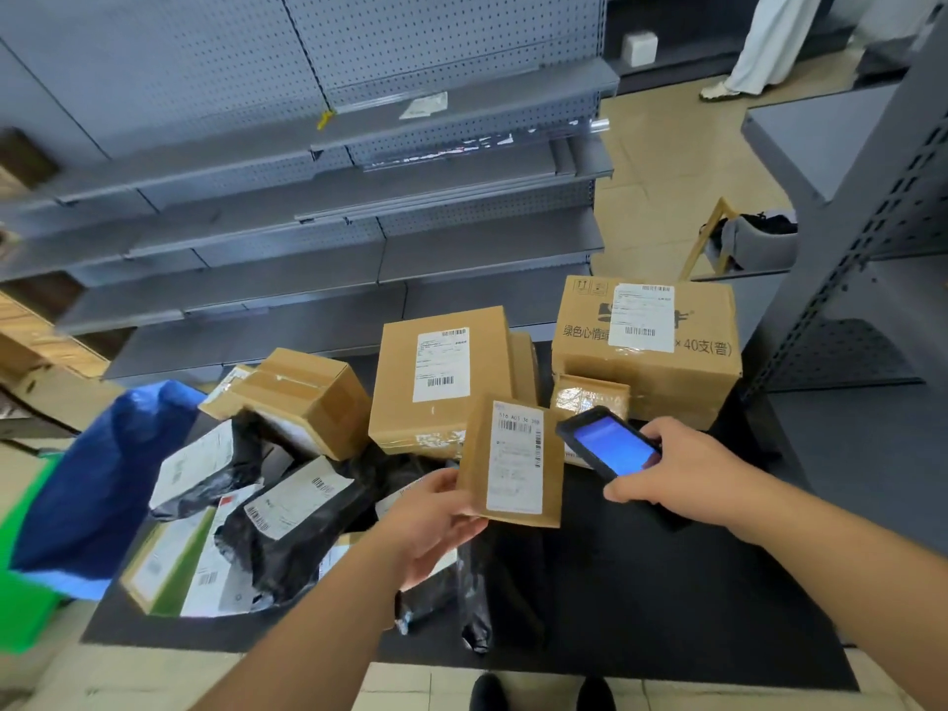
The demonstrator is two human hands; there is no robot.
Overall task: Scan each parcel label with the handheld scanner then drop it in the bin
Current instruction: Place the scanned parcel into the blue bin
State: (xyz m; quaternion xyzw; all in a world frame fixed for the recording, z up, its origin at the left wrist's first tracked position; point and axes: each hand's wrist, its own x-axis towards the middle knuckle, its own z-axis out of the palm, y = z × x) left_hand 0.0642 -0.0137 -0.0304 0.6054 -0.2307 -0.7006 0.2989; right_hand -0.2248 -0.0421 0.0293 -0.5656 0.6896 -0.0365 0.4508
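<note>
My left hand [431, 526] grips the small parcel [510, 461] by its lower left corner, label [517, 456] facing up, above the black table [641, 597]. Just right of the parcel, my right hand [677, 474] grips the handheld scanner [608, 443], screen lit blue. Beyond the parcel stand larger cardboard boxes [441, 377].

I see a low black platform [641, 597] carrying cardboard boxes [441, 377] at the back, black poly mailers [292, 526] heaped on its left side, and one large printed carton [651, 346] far right
</note>
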